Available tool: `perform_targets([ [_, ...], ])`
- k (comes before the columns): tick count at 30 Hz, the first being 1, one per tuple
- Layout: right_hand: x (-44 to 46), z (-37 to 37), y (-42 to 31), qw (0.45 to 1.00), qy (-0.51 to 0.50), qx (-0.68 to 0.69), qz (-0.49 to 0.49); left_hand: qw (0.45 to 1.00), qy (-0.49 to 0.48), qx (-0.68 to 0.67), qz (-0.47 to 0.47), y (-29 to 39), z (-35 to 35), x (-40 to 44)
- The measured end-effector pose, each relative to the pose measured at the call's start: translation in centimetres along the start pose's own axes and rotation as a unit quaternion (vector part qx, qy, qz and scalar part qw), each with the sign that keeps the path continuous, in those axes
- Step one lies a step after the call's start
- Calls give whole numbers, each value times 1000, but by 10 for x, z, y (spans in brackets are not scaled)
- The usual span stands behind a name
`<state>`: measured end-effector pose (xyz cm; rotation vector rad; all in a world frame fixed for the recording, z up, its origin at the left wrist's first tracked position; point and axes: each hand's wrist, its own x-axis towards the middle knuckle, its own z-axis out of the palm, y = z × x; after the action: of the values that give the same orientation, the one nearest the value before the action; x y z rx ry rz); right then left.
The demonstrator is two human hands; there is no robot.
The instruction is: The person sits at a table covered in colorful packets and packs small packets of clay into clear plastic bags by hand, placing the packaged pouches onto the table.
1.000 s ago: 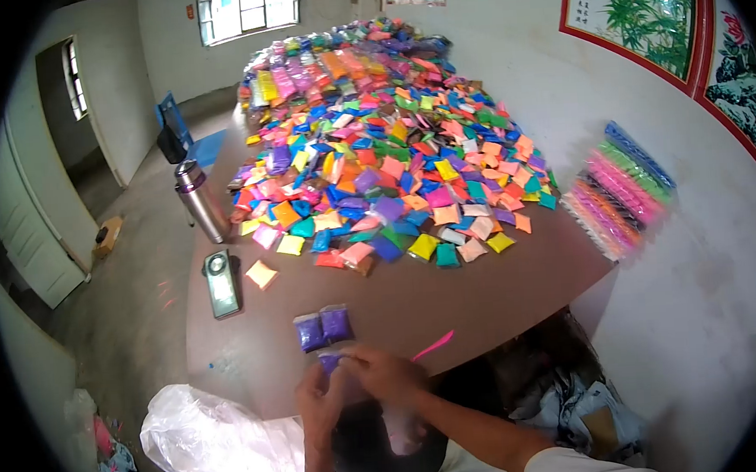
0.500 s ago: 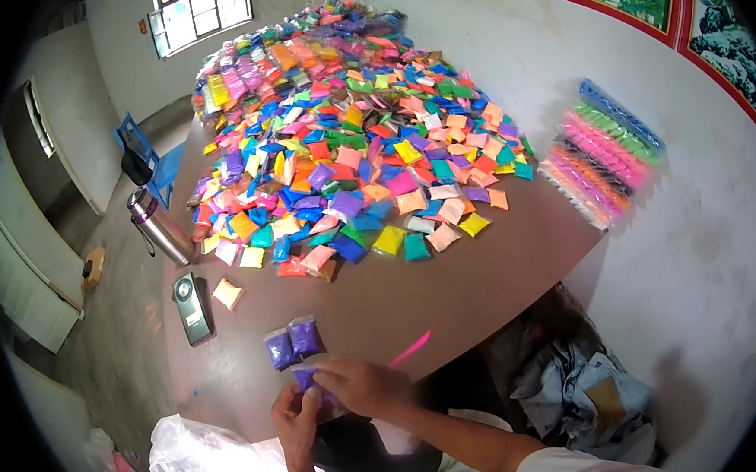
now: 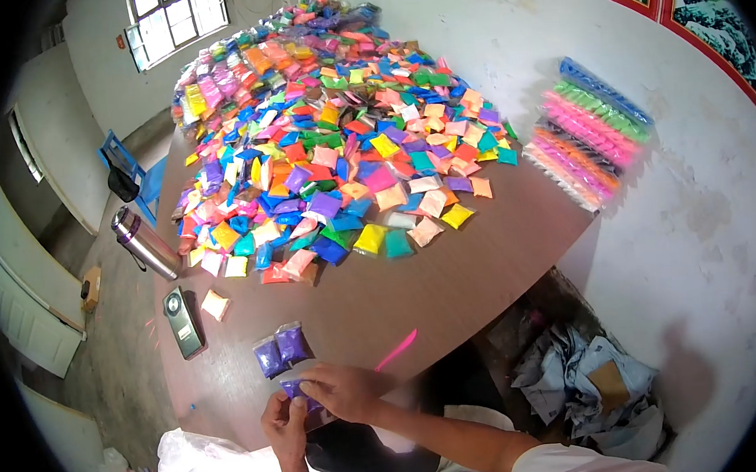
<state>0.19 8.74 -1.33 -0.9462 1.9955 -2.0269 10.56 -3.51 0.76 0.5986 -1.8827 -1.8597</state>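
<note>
At the near edge of the table, a small purple packet (image 3: 291, 386) is pinched between both of my hands. My left hand (image 3: 284, 425) grips it from the left and below, fingers closed. From the right, my right hand (image 3: 343, 393) closes its fingers on the packet's upper side. Parts of the packet are hidden behind my fingers. Just beyond it lie two more purple packets, a left one (image 3: 269, 358) and a right one (image 3: 291, 343), side by side. A thin bright pink strip (image 3: 397, 351) lies on the table to the right of my right hand.
A big heap of colourful packets (image 3: 330, 152) covers the far table (image 3: 450, 275). On the left stand a steel thermos (image 3: 146, 244), a dark device with a dial (image 3: 183, 324) and a peach packet (image 3: 215, 305). Bundled colourful packs (image 3: 588, 137) lean against the right wall. White plastic (image 3: 206, 467) lies at lower left.
My view has shifted slightly, so the table things appear a little further left. Both hands stay on the purple packet, and more of its purple shows between them.
</note>
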Motion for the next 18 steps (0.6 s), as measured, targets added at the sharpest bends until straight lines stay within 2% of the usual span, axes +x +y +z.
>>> perform_targets([
  [3,-1,-1,11,999,-43,-19,-2,1000,-2,6,7,-10,-7,4],
  [7,-1,2,6,998,-39,-23,-33,999,-4,-24,29,-19,-12,4],
  [9,-2,-1,-5,998,-57,-26,9,999,-11,-40,31,-22,-16,4],
  [16,-3,2,9,998,-42,2,39,999,23,-34,6,-10,-4,3],
  [18,-2,4,13,998,-41,-16,-50,999,35,-36,6,-12,-5,3],
])
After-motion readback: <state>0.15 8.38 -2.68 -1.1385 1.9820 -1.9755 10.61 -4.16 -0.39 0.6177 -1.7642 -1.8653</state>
